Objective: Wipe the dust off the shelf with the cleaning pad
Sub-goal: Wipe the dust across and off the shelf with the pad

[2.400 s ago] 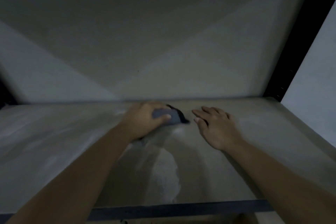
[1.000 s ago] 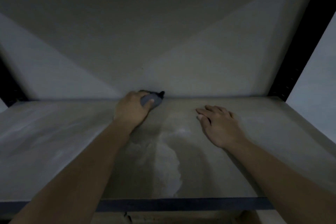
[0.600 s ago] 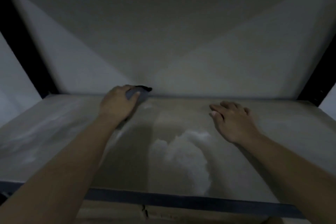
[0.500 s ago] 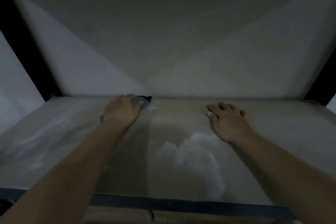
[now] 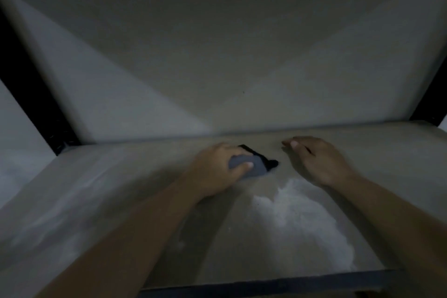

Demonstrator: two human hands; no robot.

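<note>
My left hand (image 5: 215, 169) grips a dark grey cleaning pad (image 5: 256, 167) with a black edge and holds it down on the pale shelf board (image 5: 108, 191), a little in front of the back wall. My right hand (image 5: 316, 159) rests flat on the board just right of the pad, fingers straight and pointing left. A pale patch of dust (image 5: 302, 220) lies on the board in front of both hands, between my forearms. Part of the pad is hidden under my left palm.
The shelf's back wall (image 5: 217, 55) rises right behind the hands. Black uprights stand at the far left (image 5: 29, 89) and the far right (image 5: 433, 94) corners. A dark front rail (image 5: 266, 284) edges the board. Faint dust streaks (image 5: 60, 201) cover the left part.
My left hand has drawn the pad back from the rear wall toward me and to the right, closer to my right hand. The right hand stays flat on the board. The view has shifted.
</note>
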